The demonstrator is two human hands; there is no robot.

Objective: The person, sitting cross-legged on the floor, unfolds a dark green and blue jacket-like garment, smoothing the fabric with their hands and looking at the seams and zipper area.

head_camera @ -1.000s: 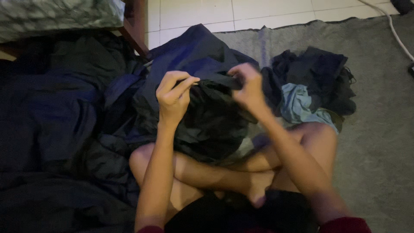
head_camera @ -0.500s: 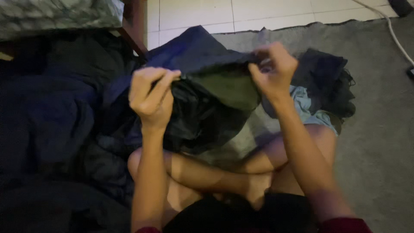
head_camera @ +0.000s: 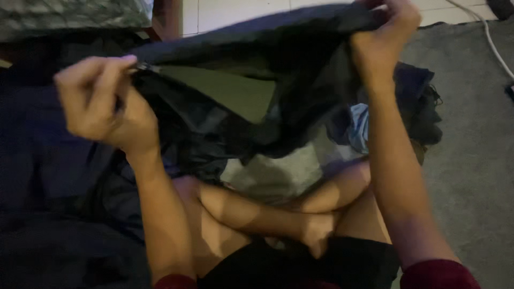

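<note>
Head view | my left hand (head_camera: 101,104) pinches one edge of the dark, limp fabric garment (head_camera: 257,69) at 9 o'clock | my right hand (head_camera: 383,32) grips the other edge at 1 o'clock | garment stretched taut above my crossed legs (head_camera: 267,214), spreading it open.

Floor situation rn

I'm sat on a grey carpet (head_camera: 471,160) over white tile floor (head_camera: 241,10), dark clothes pile (head_camera: 417,101) and a white cable (head_camera: 495,48) lying on it.
</note>
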